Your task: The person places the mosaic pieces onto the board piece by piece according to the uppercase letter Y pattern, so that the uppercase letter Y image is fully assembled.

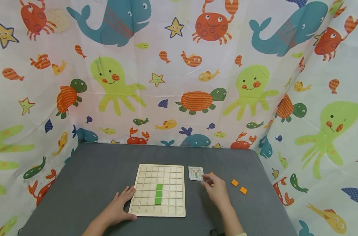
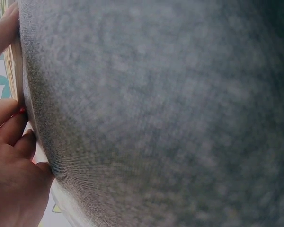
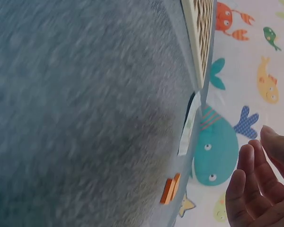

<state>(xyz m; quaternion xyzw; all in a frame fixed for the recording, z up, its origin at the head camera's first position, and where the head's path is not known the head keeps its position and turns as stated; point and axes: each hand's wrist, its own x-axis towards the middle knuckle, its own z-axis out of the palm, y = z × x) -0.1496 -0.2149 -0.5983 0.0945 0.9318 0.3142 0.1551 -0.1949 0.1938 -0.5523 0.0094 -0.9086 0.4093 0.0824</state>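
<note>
Fingers of the left hand (image 1: 119, 206) are spread along the left edge of a pale gridded board (image 1: 173, 188), the thumb resting at its near left corner. On the board, three green tiles (image 1: 158, 193) sit in one column, running from the middle toward the near edge.

To the right, the right hand (image 1: 217, 190) is above the surface (image 1: 264, 213), thumb and fingers loosely bent with a narrow gap between them and nothing visible in it. Its fingertips are near a small card (image 1: 193, 173) printed with a coloured grid, which lies just right of the board's far right part. Some orange (image 1: 212, 173) shows beside the fingers, partly hidden by the hand. Two orange tiles (image 1: 239, 186) lie farther right, near each other and well apart from the board.

Behind the far edge hangs a white cloth (image 1: 170, 111) patterned with whales, crabs, turtles and octopuses.
</note>
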